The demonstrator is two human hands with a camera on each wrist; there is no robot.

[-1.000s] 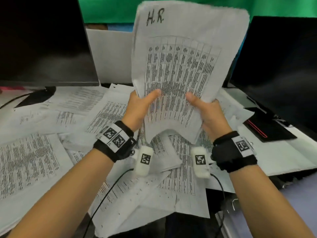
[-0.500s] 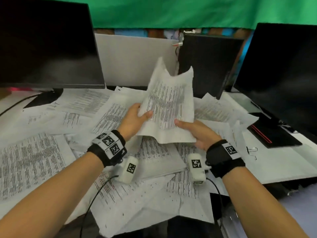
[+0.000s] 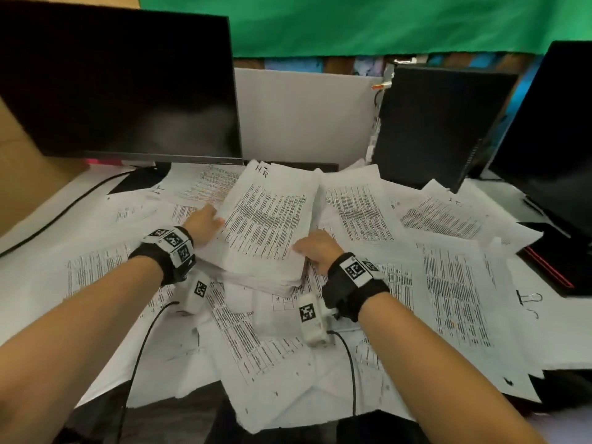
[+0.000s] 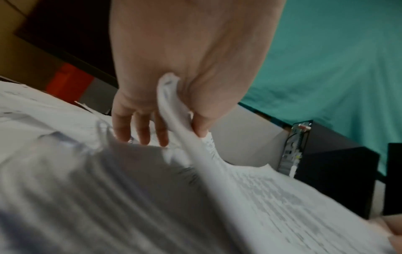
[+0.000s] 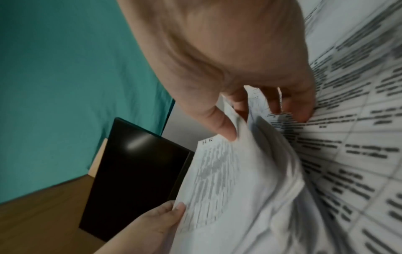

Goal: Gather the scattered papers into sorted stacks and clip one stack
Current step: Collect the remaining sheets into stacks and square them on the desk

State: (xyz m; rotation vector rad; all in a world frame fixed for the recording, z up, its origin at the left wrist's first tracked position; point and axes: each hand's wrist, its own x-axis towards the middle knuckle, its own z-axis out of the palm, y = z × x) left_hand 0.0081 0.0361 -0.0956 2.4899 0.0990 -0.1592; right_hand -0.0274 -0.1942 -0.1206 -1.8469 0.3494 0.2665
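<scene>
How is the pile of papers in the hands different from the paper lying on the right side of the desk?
The HR stack is thick, many sheets deep; the loose sheet looks single. The stack is gripped at its near edge by the left hand and right hand; nothing touches the sheet. The stack has letters handwritten at its top corner; none are visible on the sheet. Both are white with dark printed tables.

Paper, cloth, plastic and metal surfaces on a cluttered worktop (image 3: 38, 238).
The stack of papers (image 3: 266, 225) is thin, matt white paper, printed in black and slightly crumpled at its edges; the scattered sheets (image 3: 455, 283) around it share the same finish. The monitor (image 3: 121, 84) has a dark, faintly glossy screen. The backdrop (image 3: 352, 24) is green cloth with soft folds. The wrist bands (image 3: 352, 283) are black fabric carrying white plastic markers. A binder clip (image 3: 528, 298) looks like thin metal wire.
</scene>
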